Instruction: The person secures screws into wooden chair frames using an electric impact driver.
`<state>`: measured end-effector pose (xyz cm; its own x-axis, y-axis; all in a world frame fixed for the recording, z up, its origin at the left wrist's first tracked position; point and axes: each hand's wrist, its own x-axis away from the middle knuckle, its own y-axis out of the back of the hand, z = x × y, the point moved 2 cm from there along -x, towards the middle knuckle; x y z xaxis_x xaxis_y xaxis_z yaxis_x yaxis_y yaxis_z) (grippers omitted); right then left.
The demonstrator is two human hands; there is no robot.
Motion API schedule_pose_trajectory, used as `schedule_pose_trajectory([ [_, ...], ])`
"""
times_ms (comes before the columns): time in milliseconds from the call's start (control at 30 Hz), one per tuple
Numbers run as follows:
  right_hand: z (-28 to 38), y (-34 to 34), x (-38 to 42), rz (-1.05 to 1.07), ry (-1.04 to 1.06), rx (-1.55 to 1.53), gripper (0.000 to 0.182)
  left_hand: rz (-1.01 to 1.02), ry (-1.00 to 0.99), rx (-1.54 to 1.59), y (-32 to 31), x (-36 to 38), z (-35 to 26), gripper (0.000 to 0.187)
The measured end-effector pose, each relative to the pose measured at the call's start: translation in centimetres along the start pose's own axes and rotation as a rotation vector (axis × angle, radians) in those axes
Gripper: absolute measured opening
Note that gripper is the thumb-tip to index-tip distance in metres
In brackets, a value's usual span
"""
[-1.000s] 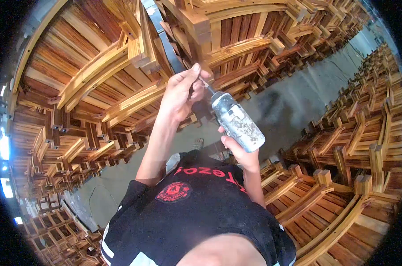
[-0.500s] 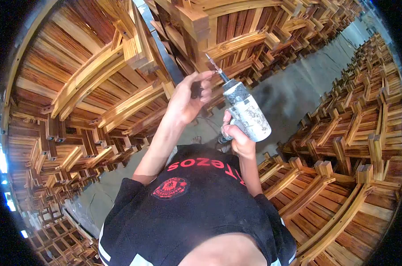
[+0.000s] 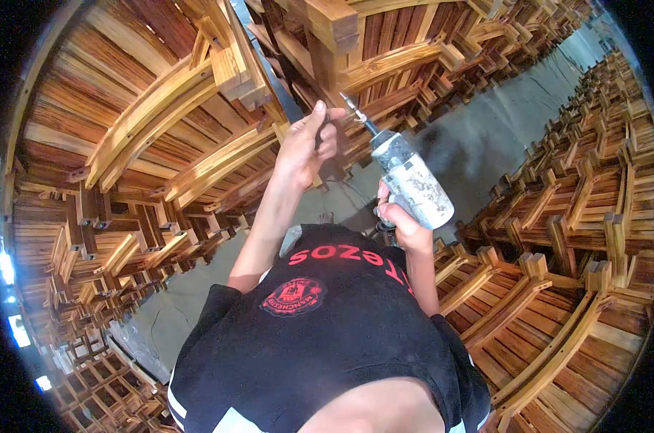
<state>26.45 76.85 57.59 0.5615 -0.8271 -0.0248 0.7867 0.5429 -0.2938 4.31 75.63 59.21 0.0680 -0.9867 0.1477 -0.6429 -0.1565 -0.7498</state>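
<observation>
My right hand [image 3: 405,222] is wrapped round the grip of a cordless drill [image 3: 422,189], its pale, scuffed body marked with dark smudges. The drill's slim bit [image 3: 354,105] points up and away, toward the wooden pieces ahead. Just left of that bit is my left hand [image 3: 305,150], thumb raised and index finger reaching to the bit's side. Its other fingers curl into the palm around something dark and small, which I cannot make out.
Slatted wooden furniture [image 3: 154,101] with curved rails stands to the left, and more slatted pieces [image 3: 385,65] rise straight ahead. Stacked wooden frames [image 3: 558,274] line the right. Grey floor [image 3: 478,119] runs between the rows, with a thin cable lying on it.
The drill and my right hand have shifted slightly right and down in view. My left thumb has lifted away from the bit, while the index finger stays beside it.
</observation>
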Motion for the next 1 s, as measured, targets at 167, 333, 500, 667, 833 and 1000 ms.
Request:
schedule_pose_trajectory([
  [167, -0.7, -0.1, 0.3, -0.013, 0.052, 0.058, 0.024, -0.25, -0.097, 0.034, -2.5, -0.1, -0.8, 0.04],
  [333, 0.0, -0.6, 0.4, -0.007, 0.026, 0.089, 0.032, -0.158, -0.096, 0.119, -3.2, 0.3, -2.0, 0.036],
  [500, 0.0, -0.5, 0.5, 0.004, 0.07, 0.188, 0.028, -0.128, -0.053, 0.074, -3.9, 0.5, -2.8, 0.035],
  [667, -0.1, -0.8, 0.5, 0.022, 0.155, 0.264, 0.028, -0.107, -0.038, 0.005, -4.4, 0.7, -3.1, 0.032],
  [833, 1.5, -1.2, 0.1, -0.012, 0.412, 0.535, 0.024, -0.129, -0.169, -0.096, -4.8, 0.6, -3.6, 0.03],
  [1000, 3.4, -2.2, -2.1, 0.052, 0.327, 0.354, 0.046, -0.006, -0.274, -0.027, -6.9, 1.2, -7.4, 0.029],
])
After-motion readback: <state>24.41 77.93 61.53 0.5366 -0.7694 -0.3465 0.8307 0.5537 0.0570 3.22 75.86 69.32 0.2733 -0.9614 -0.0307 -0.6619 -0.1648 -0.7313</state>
